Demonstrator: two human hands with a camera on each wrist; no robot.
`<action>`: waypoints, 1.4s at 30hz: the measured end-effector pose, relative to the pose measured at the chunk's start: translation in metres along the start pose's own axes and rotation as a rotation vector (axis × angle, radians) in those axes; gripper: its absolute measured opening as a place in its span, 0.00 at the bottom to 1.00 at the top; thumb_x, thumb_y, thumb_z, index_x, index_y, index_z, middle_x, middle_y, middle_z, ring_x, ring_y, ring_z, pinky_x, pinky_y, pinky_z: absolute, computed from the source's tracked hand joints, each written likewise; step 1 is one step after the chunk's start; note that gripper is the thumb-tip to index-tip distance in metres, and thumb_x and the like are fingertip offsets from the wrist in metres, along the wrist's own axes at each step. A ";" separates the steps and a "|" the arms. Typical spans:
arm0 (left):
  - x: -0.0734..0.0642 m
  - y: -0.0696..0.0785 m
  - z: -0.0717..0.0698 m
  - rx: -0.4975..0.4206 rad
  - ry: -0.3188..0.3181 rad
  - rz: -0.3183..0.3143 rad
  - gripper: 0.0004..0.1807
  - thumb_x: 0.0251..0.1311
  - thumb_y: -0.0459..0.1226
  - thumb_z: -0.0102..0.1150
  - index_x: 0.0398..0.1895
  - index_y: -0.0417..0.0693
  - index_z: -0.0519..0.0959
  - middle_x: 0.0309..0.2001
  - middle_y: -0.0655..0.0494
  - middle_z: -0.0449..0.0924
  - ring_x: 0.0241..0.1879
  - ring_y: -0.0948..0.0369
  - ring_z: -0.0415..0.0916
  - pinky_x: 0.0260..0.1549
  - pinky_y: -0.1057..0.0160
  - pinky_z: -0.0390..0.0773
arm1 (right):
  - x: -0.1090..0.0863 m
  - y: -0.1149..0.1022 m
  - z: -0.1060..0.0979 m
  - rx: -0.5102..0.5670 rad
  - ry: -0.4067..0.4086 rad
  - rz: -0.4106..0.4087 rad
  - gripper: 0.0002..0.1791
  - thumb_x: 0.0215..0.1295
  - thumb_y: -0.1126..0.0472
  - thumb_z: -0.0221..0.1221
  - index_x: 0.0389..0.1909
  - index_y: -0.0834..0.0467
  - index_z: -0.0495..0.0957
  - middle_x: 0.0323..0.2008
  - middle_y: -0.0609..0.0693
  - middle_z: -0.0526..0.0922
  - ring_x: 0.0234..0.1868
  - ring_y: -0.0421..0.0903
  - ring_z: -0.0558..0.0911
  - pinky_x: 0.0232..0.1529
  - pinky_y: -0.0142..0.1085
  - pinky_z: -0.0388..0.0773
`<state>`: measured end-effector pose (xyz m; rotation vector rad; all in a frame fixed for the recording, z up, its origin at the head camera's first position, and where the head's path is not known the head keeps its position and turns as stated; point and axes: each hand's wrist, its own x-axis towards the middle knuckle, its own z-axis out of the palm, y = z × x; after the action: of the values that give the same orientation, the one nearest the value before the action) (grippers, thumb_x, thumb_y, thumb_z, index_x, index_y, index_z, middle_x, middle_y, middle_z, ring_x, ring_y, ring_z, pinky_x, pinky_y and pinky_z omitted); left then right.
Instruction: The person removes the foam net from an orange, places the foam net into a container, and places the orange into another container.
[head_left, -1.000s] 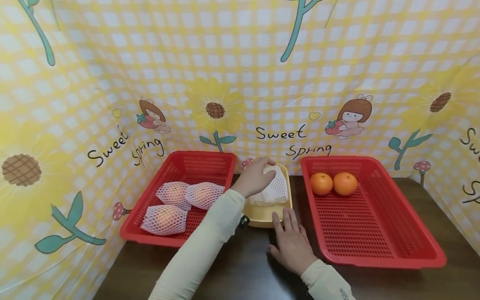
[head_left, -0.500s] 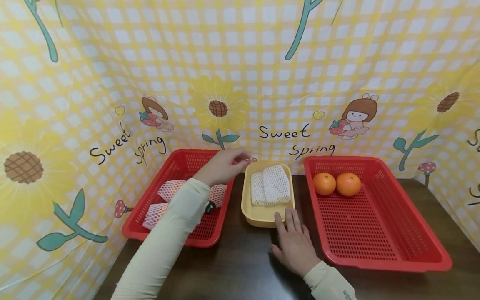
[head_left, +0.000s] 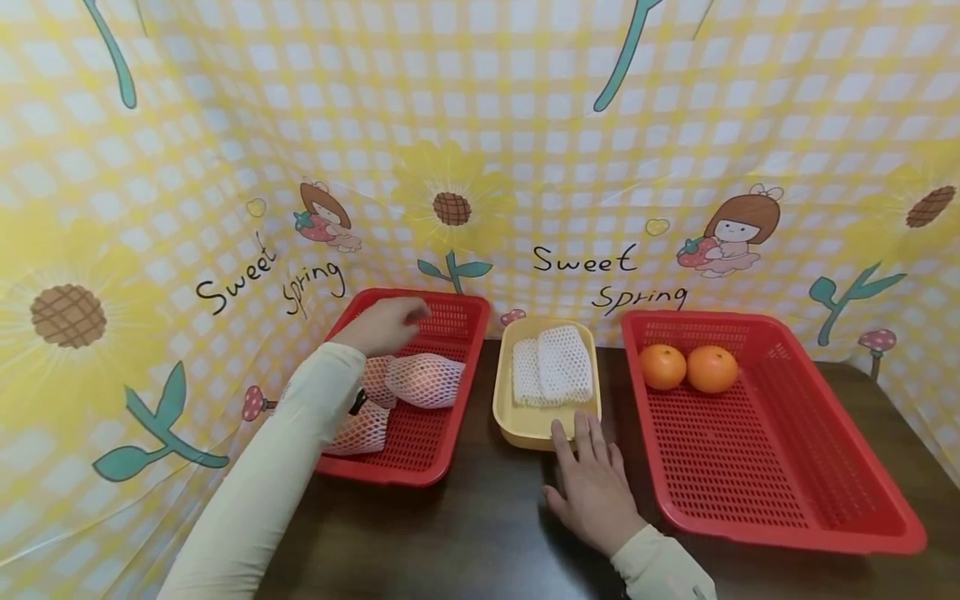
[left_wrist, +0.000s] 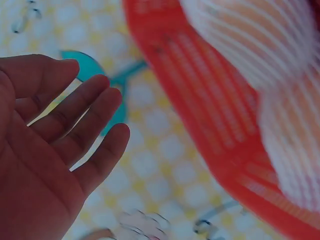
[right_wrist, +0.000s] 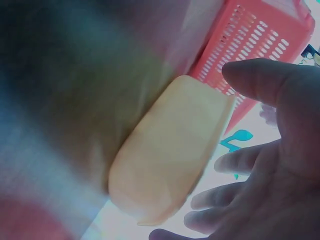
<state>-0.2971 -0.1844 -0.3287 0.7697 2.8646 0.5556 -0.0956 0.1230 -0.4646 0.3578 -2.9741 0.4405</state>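
Observation:
Over the back of the left red basket (head_left: 420,442) hovers my left hand (head_left: 384,325). In the left wrist view its fingers (left_wrist: 102,155) are loosely bent, with nothing held. Below and beside it in the basket lie several orange-coloured round fruits in white foam nets, one being the netted fruit (head_left: 425,381) at right; my arm partly covers others. Two loose foam net sleeves (head_left: 566,365) lie flat in the yellow tray (head_left: 542,423). My right hand (head_left: 596,496) is spread at the tray's near right corner, fingertips at its rim; contact is hard to tell.
To the right stands another red basket (head_left: 723,454), holding a bare orange (head_left: 663,367) and a second orange (head_left: 712,369) in its far left corner. A yellow checked cloth (head_left: 495,100) hangs close behind everything. All three containers stand on a dark wooden table (head_left: 465,533).
My left hand has left the foam nets in the tray and moved left to above the left basket. The right hand has stayed by the tray. The view has shifted slightly.

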 end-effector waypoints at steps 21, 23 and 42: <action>-0.023 -0.085 0.016 0.148 -0.254 -0.191 0.39 0.56 0.30 0.59 0.72 0.28 0.60 0.69 0.29 0.64 0.70 0.36 0.58 0.67 0.41 0.59 | 0.002 -0.065 -0.014 0.071 -0.020 -0.416 0.47 0.65 0.44 0.66 0.79 0.53 0.56 0.79 0.62 0.47 0.77 0.60 0.50 0.65 0.59 0.64; -0.026 -0.087 0.018 0.159 -0.269 -0.196 0.40 0.52 0.27 0.57 0.72 0.26 0.60 0.68 0.28 0.65 0.69 0.35 0.59 0.67 0.41 0.59 | 0.003 -0.073 -0.013 0.063 -0.015 -0.451 0.47 0.65 0.43 0.65 0.79 0.53 0.56 0.79 0.61 0.47 0.77 0.59 0.51 0.65 0.58 0.65; -0.024 -0.118 0.044 0.013 -0.197 -0.158 0.41 0.63 0.55 0.62 0.72 0.43 0.60 0.68 0.37 0.67 0.67 0.43 0.65 0.64 0.42 0.62 | 0.007 -0.099 0.007 -0.073 -0.017 -0.687 0.47 0.64 0.44 0.66 0.79 0.55 0.56 0.78 0.56 0.52 0.78 0.53 0.51 0.67 0.54 0.64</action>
<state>-0.3214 -0.2770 -0.4141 0.5595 2.7174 0.4158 -0.0788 0.0269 -0.4436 1.3029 -2.6295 0.2403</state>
